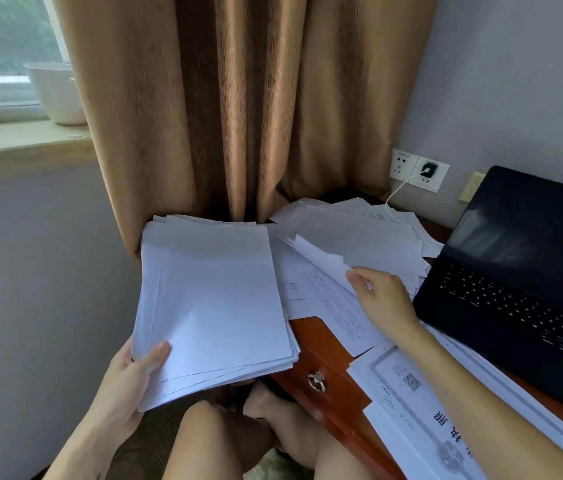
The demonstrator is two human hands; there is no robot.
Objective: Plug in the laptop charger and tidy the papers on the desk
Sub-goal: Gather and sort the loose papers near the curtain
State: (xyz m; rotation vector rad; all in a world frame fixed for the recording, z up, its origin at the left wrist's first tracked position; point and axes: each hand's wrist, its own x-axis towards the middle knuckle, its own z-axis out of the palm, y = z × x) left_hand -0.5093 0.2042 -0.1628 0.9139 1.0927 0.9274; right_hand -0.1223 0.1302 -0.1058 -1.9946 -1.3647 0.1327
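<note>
My left hand [127, 382] grips the near corner of a thick stack of white papers [211, 299], held off the desk's left edge with the thumb on top. My right hand [382, 299] pinches the edge of a loose sheet [321, 258] lifted from the scattered papers [359, 230] on the red-brown desk [321, 344]. A black charger plug [429, 170] sits in the wall socket, and its white cable [398, 192] runs down behind the papers. The open black laptop [522, 282] stands at the right.
More printed sheets [408, 393] lie along the desk's near edge under my right forearm. A drawer with a metal ring handle [317, 380] faces my knees. A brown curtain [238, 109] hangs behind the desk. A white pot [57, 91] stands on the windowsill.
</note>
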